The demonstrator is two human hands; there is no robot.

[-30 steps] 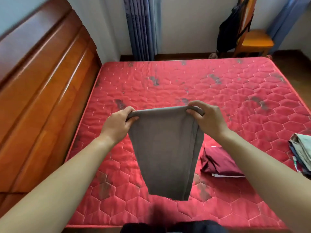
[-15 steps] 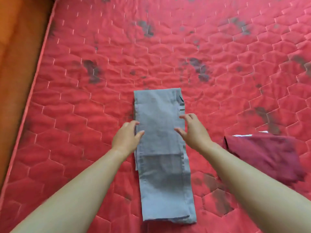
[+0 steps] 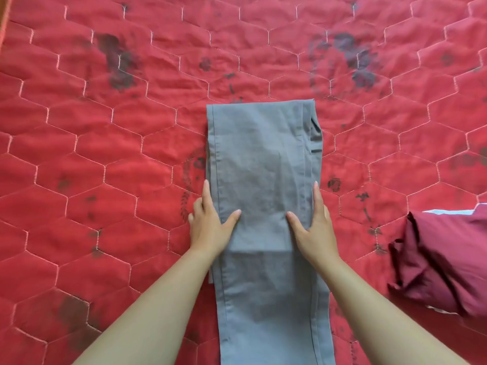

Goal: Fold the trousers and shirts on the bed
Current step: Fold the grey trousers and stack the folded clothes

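Both hands lie flat and open on the grey trousers point(image 3: 263, 154), holding nothing in a curled grasp. The left hand point(image 3: 210, 227) has its straight fingers along the left edge of the cloth and its thumb spread inward on top. The right hand point(image 3: 315, 227) mirrors it on the right edge, thumb pointing toward the middle. The trousers lie as a long narrow strip on the red quilted mattress point(image 3: 105, 167), running from the bottom of the view up to a folded end near the centre. An upper layer is doubled back over the lower one, and its cut edge crosses the strip just behind the palms. To the right, well apart from the trousers, sits a rumpled maroon garment point(image 3: 448, 259) with a strip of white showing at its far edge. Dark smudges mark the mattress in several places.
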